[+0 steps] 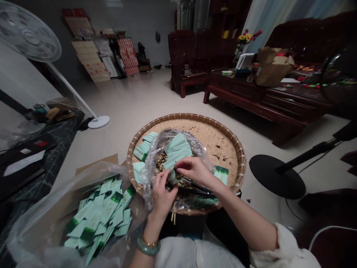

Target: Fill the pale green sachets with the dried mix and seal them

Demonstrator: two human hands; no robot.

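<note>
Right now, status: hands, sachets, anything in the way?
Left hand at clear plastic bag, right hand over dark tool. Green sachets in bag, on woven bamboo tray. Bag covers much of tray.

Rough bamboo tray (220,137) w/ plastic bag (152,175) — glossy

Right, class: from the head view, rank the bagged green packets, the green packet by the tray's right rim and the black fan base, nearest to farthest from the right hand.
Right hand:
1. Bagged green packets: above it.
2. Green packet: to its right.
3. Black fan base: floor, farther right.
</note>
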